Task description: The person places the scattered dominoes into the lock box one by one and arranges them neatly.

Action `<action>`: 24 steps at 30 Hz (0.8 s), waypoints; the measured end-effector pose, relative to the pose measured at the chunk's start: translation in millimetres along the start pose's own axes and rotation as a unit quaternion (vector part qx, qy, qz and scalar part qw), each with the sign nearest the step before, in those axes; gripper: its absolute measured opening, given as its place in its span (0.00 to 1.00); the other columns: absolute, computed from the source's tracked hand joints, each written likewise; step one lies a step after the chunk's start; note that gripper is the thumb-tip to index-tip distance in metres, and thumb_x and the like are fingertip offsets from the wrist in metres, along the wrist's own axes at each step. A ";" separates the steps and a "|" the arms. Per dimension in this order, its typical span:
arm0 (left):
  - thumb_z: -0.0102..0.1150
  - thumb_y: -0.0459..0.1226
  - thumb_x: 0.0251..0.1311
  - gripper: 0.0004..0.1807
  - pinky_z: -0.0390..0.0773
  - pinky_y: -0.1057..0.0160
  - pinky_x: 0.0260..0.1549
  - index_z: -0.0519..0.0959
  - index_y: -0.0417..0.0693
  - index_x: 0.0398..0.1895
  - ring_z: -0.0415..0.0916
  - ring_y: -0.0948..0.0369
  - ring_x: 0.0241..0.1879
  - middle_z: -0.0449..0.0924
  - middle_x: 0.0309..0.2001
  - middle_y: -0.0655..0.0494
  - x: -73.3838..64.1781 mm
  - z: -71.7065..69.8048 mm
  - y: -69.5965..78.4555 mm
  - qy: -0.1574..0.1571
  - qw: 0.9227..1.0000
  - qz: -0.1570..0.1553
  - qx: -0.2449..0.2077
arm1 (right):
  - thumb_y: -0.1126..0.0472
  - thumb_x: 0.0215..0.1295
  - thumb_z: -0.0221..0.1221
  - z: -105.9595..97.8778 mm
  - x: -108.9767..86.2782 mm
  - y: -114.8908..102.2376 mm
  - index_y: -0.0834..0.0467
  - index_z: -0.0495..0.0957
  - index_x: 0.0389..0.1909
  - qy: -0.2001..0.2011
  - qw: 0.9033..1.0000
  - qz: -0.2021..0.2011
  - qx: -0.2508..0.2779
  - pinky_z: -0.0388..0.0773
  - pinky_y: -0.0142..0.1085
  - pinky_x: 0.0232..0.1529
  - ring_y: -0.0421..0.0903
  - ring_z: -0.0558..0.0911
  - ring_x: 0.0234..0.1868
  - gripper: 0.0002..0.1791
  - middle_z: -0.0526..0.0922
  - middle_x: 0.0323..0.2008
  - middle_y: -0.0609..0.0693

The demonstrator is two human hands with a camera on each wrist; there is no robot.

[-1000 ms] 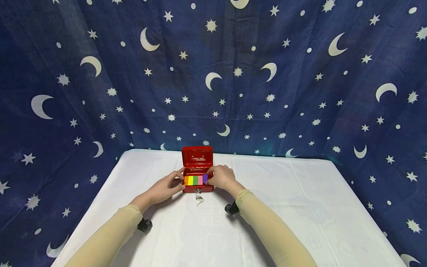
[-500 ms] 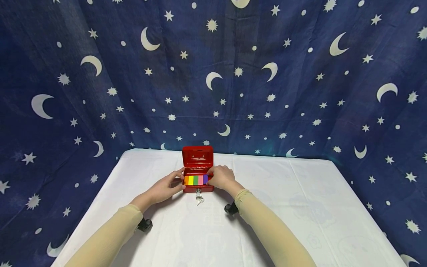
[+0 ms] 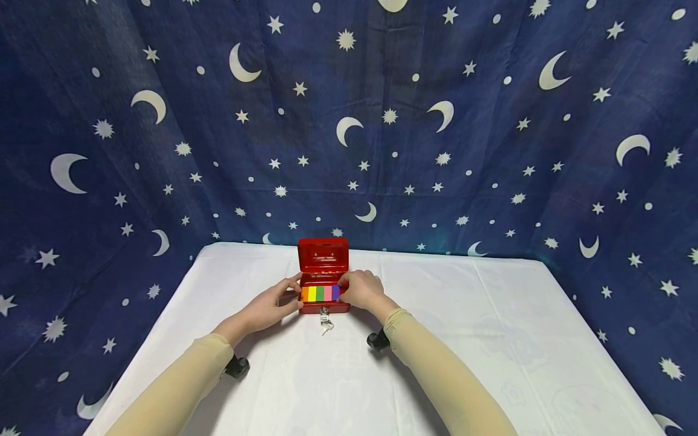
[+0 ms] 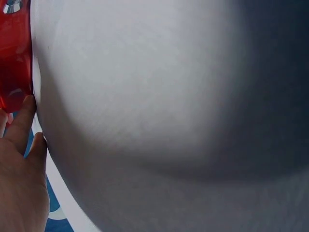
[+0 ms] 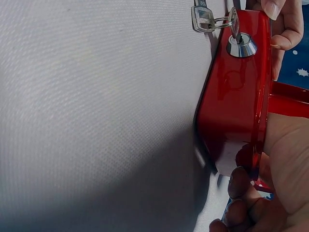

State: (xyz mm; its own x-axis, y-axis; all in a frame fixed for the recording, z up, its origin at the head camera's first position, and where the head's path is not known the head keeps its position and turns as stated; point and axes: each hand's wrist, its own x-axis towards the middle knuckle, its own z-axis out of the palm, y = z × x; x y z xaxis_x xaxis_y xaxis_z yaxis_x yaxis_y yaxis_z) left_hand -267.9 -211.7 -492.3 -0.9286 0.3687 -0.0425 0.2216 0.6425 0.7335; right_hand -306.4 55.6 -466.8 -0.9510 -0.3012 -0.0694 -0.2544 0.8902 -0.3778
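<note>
A red cash box point(image 3: 325, 309) stands on the table with its lid point(image 3: 323, 251) raised. Inside it lies a row of orange, yellow point(image 3: 312, 294), green point(image 3: 320, 294), pink point(image 3: 328, 293) and purple point(image 3: 335, 293) blocks. My left hand point(image 3: 267, 307) holds the box's left end, thumb at the front corner and forefinger farther back. From the right, my right hand point(image 3: 364, 289) reaches over the wall with thumb and forefinger at the purple block. In the right wrist view its other fingers point(image 5: 240, 183) curl outside the box's end; the thumb and forefinger tips are hidden there.
Keys point(image 5: 205, 19) on a ring hang from the lock point(image 5: 241, 46) on the box's front. White cloth point(image 3: 338, 387) covers the table. A dark blue curtain point(image 3: 382, 151) with moons and stars rises behind and at both sides.
The purple block, slightly raised a second ago, is now level with the others in the row. The right thumb has shifted a little off its corner; the left hand stays in place.
</note>
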 end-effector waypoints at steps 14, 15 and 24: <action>0.62 0.50 0.69 0.16 0.57 0.36 0.70 0.72 0.59 0.53 0.61 0.53 0.75 0.53 0.80 0.68 0.0 0.1 -0.5 0.001 1.000 0.001 0.002 | 0.52 0.54 0.75 1.1 1.8 0.3 0.50 0.87 0.51 -0.008 1.000 0.001 -0.001 0.75 0.47 0.50 0.50 0.76 0.46 0.22 0.86 0.45 0.47; 0.62 0.51 0.69 0.16 0.57 0.36 0.70 0.72 0.59 0.53 0.60 0.52 0.75 0.53 0.80 0.67 0.0 0.2 -0.4 0.001 1.000 0.001 0.001 | 0.51 0.54 0.75 1.2 1.9 0.4 0.50 0.87 0.51 -0.008 1.000 0.001 -0.002 0.75 0.47 0.50 0.50 0.76 0.45 0.22 0.86 0.45 0.47; 0.62 0.50 0.69 0.16 0.57 0.36 0.71 0.72 0.58 0.54 0.59 0.53 0.75 0.53 0.80 0.68 0.5 -1.2 0.7 0.000 1.000 0.003 0.002 | 0.50 0.52 0.75 1.2 2.8 1.0 0.49 0.86 0.53 -0.006 1.000 0.000 -0.002 0.75 0.47 0.50 0.50 0.77 0.46 0.25 0.85 0.45 0.47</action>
State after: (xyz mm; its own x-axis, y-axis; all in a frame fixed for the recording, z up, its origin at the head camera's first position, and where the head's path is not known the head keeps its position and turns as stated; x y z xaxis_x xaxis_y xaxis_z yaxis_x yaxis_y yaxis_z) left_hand -268.6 -211.8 -491.0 -0.9273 0.3725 -0.0374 0.2287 0.6429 0.7310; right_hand -309.2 55.3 -468.4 -0.9489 -0.3054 -0.0798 -0.2554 0.8915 -0.3742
